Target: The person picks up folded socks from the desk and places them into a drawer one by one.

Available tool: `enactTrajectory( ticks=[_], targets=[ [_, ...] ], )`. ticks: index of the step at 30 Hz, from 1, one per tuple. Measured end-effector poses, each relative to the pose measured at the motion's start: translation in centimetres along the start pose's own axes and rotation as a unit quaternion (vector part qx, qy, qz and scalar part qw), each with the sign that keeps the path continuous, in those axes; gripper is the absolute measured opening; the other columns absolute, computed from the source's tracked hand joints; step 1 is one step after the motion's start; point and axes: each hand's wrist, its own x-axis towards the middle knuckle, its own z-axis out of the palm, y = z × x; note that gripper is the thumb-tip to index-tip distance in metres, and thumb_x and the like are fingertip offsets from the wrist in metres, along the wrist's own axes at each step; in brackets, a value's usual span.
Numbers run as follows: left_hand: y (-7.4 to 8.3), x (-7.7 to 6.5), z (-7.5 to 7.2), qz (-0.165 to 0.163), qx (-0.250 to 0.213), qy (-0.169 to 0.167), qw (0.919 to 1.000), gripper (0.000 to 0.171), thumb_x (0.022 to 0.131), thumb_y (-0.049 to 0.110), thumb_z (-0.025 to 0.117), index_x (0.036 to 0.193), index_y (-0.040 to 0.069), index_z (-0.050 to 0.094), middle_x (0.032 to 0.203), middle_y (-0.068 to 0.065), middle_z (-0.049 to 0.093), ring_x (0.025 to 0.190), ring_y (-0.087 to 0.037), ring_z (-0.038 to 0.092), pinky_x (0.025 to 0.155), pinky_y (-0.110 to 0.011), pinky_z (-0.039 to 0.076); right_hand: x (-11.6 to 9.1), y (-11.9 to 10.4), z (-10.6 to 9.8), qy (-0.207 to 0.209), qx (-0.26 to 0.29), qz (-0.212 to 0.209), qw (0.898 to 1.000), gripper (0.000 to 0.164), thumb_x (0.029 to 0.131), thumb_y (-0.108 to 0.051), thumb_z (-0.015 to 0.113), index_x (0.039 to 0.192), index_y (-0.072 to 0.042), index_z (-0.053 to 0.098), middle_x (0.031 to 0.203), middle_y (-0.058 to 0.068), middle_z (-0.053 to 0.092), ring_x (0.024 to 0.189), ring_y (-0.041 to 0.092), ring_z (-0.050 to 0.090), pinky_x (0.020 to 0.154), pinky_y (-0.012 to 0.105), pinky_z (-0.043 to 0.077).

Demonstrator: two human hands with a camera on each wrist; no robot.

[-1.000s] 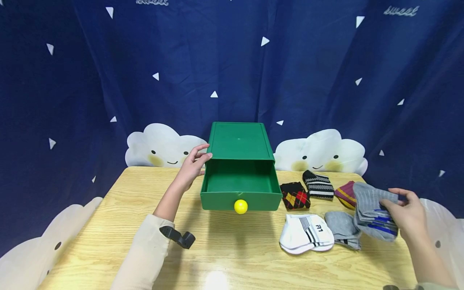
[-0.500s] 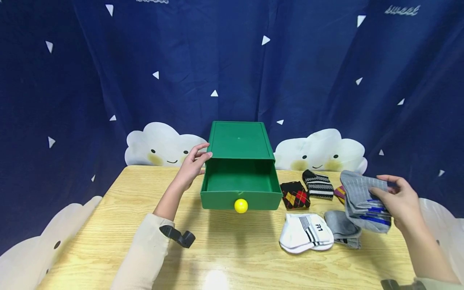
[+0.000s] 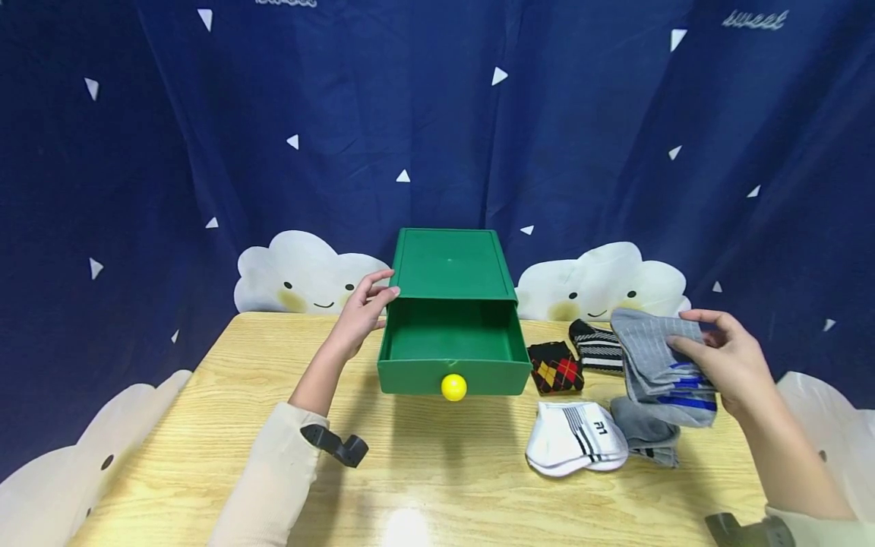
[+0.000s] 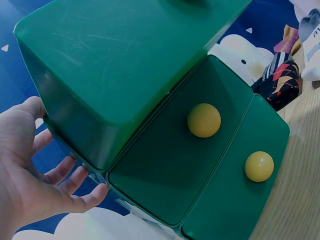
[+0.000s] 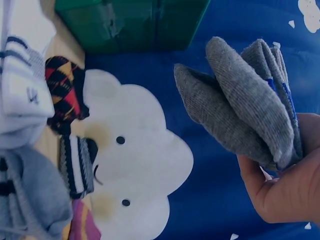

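**Navy fabric curtain (image 3: 437, 114) hanging behind gray-and-blue knitted socks (image 3: 652, 346)**

Over the pale wooden tabletop (image 3: 266, 365), the right hand (image 3: 734, 365) is pinching the socks between thumb and fingers, well right of the open green plastic drawer (image 3: 492, 378). The left hand (image 3: 355, 319) is spreading its fingers at the green plastic box's (image 3: 451, 266) left side; how firmly they are pressing is hard to tell. Since the socks' folded ends are parting, catching every layer is probably mattering most.

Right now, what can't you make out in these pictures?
Head view: maroon sock, hidden by the held gray socks.
Head view: lower drawers, hidden by the open drawer.
Right wrist view: right hand, partly hidden by those socks.
Left wrist view: white socks, cut off by the right edge.
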Motion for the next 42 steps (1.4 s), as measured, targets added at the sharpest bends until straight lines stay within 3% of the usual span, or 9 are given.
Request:
enactTrajectory(
  ticks=[5,16,24,32,37,42],
  targets=[
    [-1.8,1.4,-0.4,0.007,0.007,0.007,0.9999,0.049,0.096,0.034,0.049,0.142,0.024,0.036,0.137,-0.016,0.035,0.130,-0.032,0.038,0.103,-0.057,0.035,0.0,-1.5,1.1,-0.002,-0.044,-0.026,0.999,0.038,0.084,-0.007,0.066,0.099,-0.038,0.051,0.068,-0.022,0.054,0.054,-0.001,0.053,0.047,0.018,0.046],
    [0.3,-0.3,0.1,-0.002,0.009,-0.001,1.0000,0.051,0.097,0.026,0.046,0.144,0.016,0.032,0.140,-0.021,0.032,0.131,-0.035,0.036,0.103,-0.057,0.035,0.1,-4.3,3.4,-0.044,-0.086,-0.041,0.994,0.032,0.085,-0.020,0.068,0.110,-0.033,0.051,0.078,-0.017,0.054,0.063,0.002,0.056,0.054,0.024,0.050],
    [-1.6,1.3,-0.4,0.002,0.005,0.005,1.0000,0.049,0.096,0.032,0.049,0.142,0.024,0.035,0.139,-0.017,0.034,0.131,-0.032,0.038,0.103,-0.056,0.036,0.3,-6.3,5.3,-0.070,-0.078,-0.063,0.992,0.031,0.086,-0.022,0.068,0.108,-0.035,0.051,0.084,-0.016,0.056,0.069,0.001,0.057,0.059,0.023,0.051],
    [-1.6,1.3,-0.3,-0.001,0.001,0.003,1.0000,0.049,0.096,0.031,0.049,0.142,0.023,0.035,0.139,-0.017,0.034,0.131,-0.032,0.037,0.103,-0.056,0.036,0.6,-8.2,7.2,-0.085,-0.090,-0.061,0.990,0.037,0.085,-0.025,0.068,0.118,-0.023,0.051,0.096,-0.001,0.050,0.077,0.006,0.053,0.065,0.020,0.048],
    [-1.4,1.3,-0.4,-0.007,-0.002,0.000,1.0000,0.050,0.097,0.026,0.049,0.143,0.019,0.034,0.139,-0.020,0.033,0.131,-0.035,0.036,0.103,-0.057,0.036,1.0,-9.2,8.1,-0.103,-0.083,-0.067,0.989,0.044,0.085,-0.024,0.068,0.124,-0.015,0.049,0.100,0.001,0.052,0.079,0.006,0.055,0.068,0.020,0.049],
    [-1.4,1.3,-0.4,-0.007,0.002,0.002,1.0000,0.049,0.096,0.030,0.050,0.142,0.022,0.035,0.139,-0.017,0.034,0.131,-0.032,0.037,0.103,-0.056,0.036,1.2,-10.1,9.2,-0.115,-0.080,-0.076,0.987,0.045,0.085,-0.021,0.068,0.125,-0.012,0.048,0.100,0.002,0.056,0.079,0.006,0.057,0.069,0.020,0.049]
  ],
)
